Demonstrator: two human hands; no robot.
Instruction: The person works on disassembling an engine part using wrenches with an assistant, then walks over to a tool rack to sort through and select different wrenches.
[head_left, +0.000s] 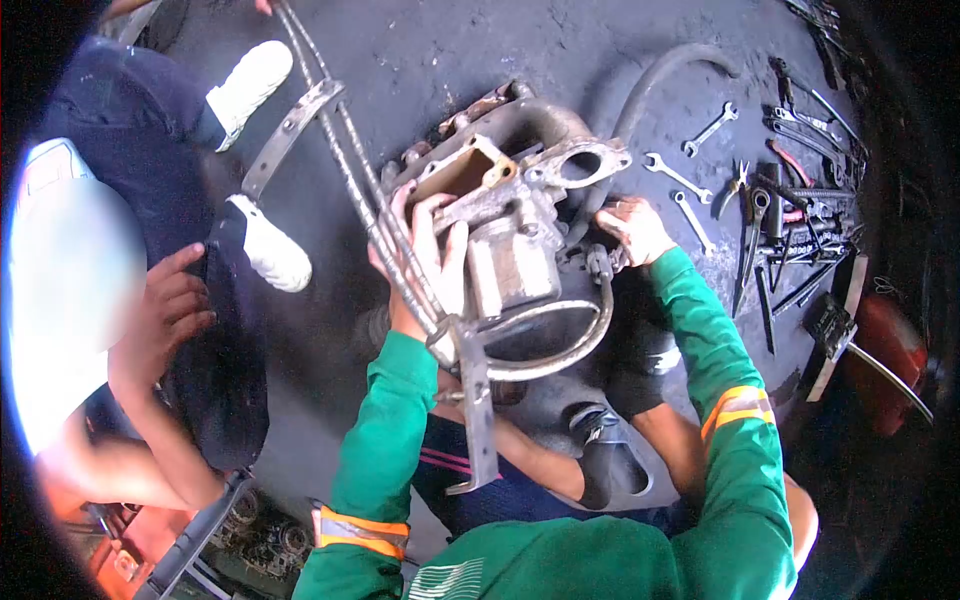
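A grimy cast-metal engine manifold (pixel 548 122), with a round flanged port and a rectangular opening, is in front of me. My left hand (pixel 428 262) is closed around its near left side, fingers bent over the edge beside the thin metal pipes (pixel 350 175). Those pipes run down to a flat bracket (pixel 478 410) and a curved pipe loop (pixel 535 371). At the manifold's right side, my right hand (pixel 642 230) has its fingers curled together, close to a pipe fitting (pixel 599 262). What those fingertips grip is hidden.
Several wrenches (pixel 712 130) and other hand tools (pixel 800 210) lie on the dark floor at right. A grey hose (pixel 655 85) curves behind the manifold. At left another person is near, with a hand (pixel 170 305) and white shoes (pixel 268 245) showing. A crate (pixel 190 540) stands lower left.
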